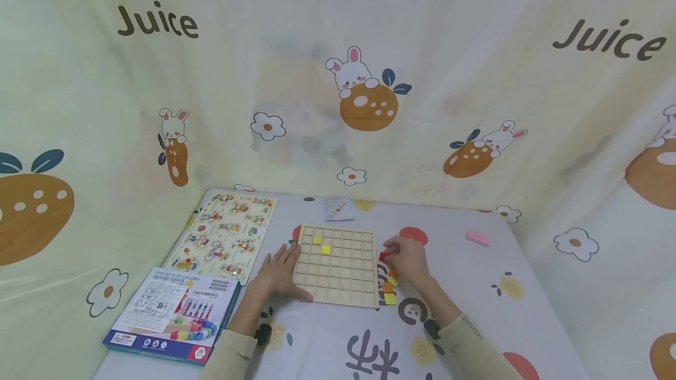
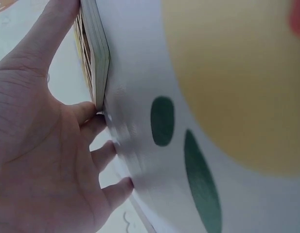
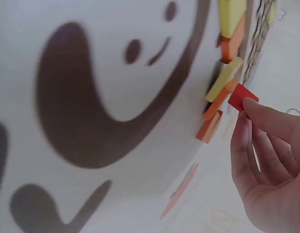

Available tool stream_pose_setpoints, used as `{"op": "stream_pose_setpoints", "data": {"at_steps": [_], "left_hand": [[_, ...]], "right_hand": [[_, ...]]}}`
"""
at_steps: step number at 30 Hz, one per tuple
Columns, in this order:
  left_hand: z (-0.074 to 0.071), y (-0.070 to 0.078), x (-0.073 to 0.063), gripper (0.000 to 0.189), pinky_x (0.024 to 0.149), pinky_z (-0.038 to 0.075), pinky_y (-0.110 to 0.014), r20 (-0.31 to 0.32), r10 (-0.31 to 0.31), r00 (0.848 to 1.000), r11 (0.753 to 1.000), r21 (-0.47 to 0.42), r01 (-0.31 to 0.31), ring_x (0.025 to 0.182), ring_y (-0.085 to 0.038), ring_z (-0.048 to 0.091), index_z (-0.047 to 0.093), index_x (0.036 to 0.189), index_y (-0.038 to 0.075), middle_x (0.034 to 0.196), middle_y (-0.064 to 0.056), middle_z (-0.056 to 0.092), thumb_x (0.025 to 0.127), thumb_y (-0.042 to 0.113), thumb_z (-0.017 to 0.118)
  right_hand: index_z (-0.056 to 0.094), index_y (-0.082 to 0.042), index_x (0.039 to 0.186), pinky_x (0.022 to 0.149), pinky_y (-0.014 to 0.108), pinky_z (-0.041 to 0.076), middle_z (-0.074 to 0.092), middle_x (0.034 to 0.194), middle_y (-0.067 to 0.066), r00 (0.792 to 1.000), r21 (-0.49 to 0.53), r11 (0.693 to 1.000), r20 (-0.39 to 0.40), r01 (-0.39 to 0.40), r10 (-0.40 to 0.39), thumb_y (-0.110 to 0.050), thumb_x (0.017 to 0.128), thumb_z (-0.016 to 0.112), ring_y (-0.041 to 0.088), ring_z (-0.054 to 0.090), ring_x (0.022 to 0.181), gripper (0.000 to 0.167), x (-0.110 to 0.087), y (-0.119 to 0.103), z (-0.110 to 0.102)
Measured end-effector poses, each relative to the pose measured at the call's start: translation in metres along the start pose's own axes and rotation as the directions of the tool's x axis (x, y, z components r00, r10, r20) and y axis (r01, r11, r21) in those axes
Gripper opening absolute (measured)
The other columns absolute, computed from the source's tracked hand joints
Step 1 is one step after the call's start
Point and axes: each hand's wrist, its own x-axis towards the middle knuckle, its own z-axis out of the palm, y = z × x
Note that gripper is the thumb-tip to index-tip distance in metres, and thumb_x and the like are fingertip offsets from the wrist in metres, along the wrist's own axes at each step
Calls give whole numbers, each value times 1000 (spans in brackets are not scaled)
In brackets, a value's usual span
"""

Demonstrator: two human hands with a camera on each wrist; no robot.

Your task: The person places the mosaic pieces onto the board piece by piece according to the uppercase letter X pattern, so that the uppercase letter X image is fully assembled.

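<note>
Fingers spread, the left hand (image 1: 279, 274) touches the board (image 1: 338, 276) — probably steadying it; the right hand (image 1: 409, 258) pinches a red tile (image 3: 241, 98).

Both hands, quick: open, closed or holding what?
Left hand: open, touching the grid board at its edge.
Right hand: closed, pinching a red tile.

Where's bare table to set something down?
Free: right of the right hand, nearside of the pink block; also nearside of the board, between the forearms. Crowded: left, with box and sheet; board's right edge, with tiles.
</note>
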Motion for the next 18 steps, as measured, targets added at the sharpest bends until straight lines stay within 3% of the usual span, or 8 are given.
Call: {"op": "stream_pose_setpoints", "data": {"at_steps": [5,11,18], "left_hand": [[1,0,1,136,126,15,-66,1,-3,1000,1000,6,3,159,-39,16,23,166,4,172,-14,24,65,67,90],[1,-2,1,137,126,14,-65,6,-3,1000,1000,5,3,159,-39,15,22,166,5,172,-14,23,65,68,90],[5,-7,4,140,125,11,-68,-3,19,1000,1000,-20,-19,159,-41,14,21,166,5,172,-16,23,64,70,89]], "right_hand": [[78,-11,108,79,37,64,78,92,2,1000,37,999,-19,18,-18,-3,86,84,20,74,85,24,3,-8,-2],[78,-11,113,81,37,64,79,90,-2,999,137,991,44,-1,-5,-5,85,86,17,76,85,30,5,-23,4],[78,-7,114,84,41,63,79,86,-3,996,184,983,82,25,-41,-4,84,87,16,76,83,32,3,-37,19]]}}
